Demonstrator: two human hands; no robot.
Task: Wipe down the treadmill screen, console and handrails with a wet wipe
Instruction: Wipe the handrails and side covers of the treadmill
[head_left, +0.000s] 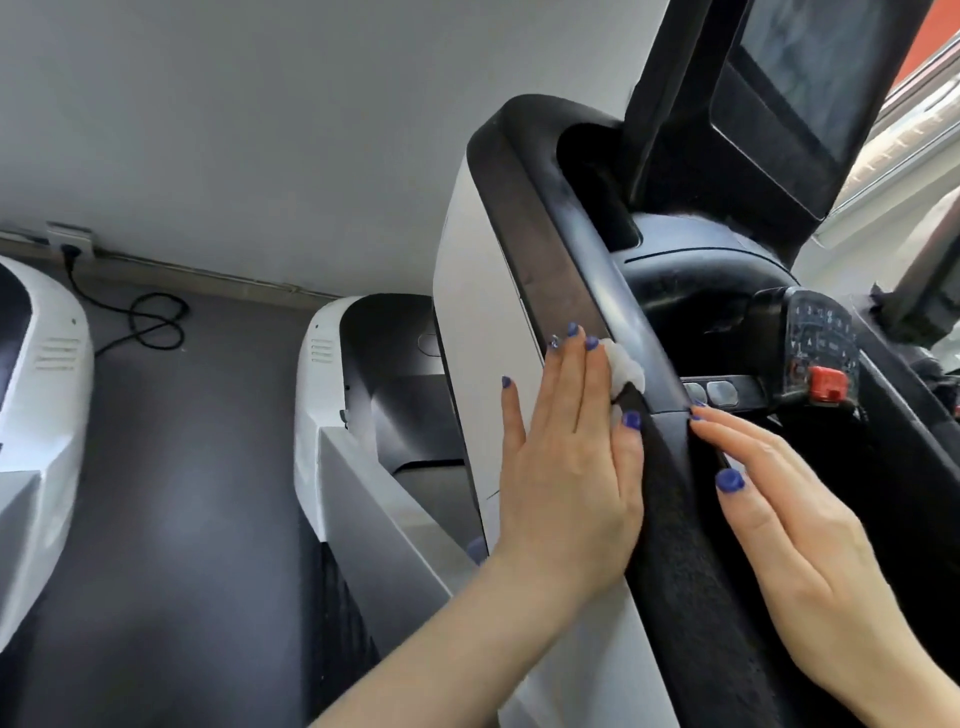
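The white wipe (626, 370) lies bunched on the black handrail (566, 249), pressed there under the straight fingers of the left hand (566, 467), probably so the flat palm can spread pressure along the rail. The right hand (795, 525) is open and holds nothing, its fingertips touching the rail's inner edge, seemingly to steady it. Beyond sit the console (821, 343) with its red stop button (829, 384) and the dark screen (810, 67) above. Another treadmill (332, 395) stands to the left, and a cable (150, 322) trails on the floor.

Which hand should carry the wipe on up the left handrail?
Left. The left hand already presses the wet wipe flat on the handrail; the right hand holds nothing.
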